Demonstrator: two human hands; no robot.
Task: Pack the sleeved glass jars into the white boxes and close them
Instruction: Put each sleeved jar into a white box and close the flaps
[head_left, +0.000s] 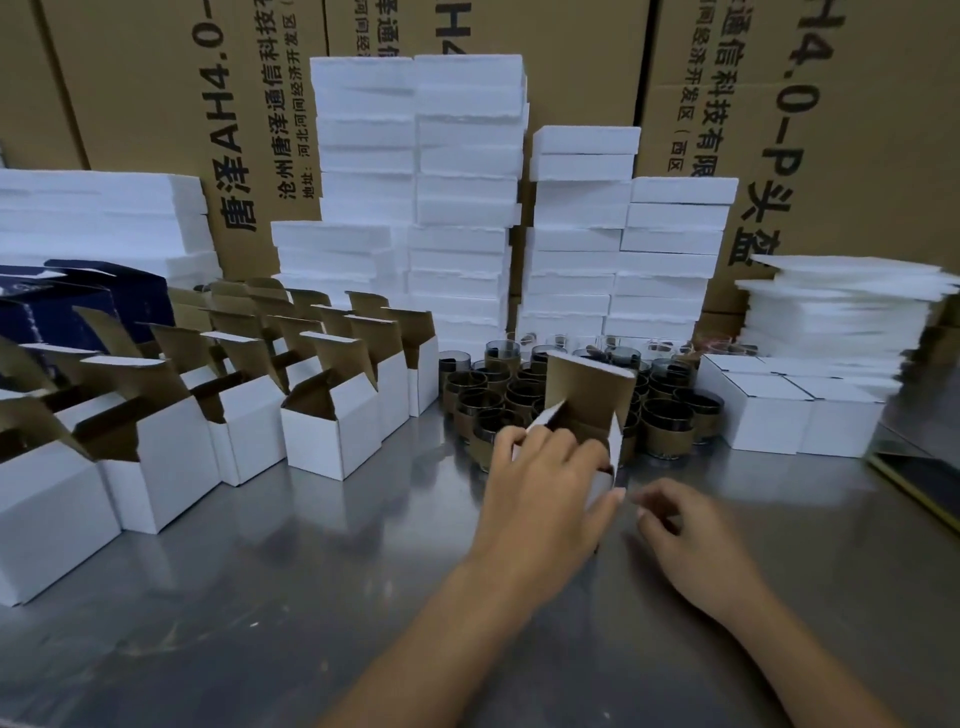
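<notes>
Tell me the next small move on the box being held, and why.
Probably the right hand should fold the upright lid down and tuck it: the left hand grips the small white cardboard box, its lid stands open, and the right hand holds nothing beside it. What is inside is hidden.

Left carton (156, 104), print turned sideways: large "唐泽AH4.0-", smaller "沧州唐泽通信科技", below it "地址:河北河间经济开发区"
Middle carton (571, 62): fragments only, "通信" and "H4", rest cut off
Right carton (893, 156), also sideways: large "H4.0-P头盔", smaller "通信科技有限", then "经济开发区(西区", tops cut by frame edge
Navy box (78, 306) far left: pale print, too blurred to read
</notes>
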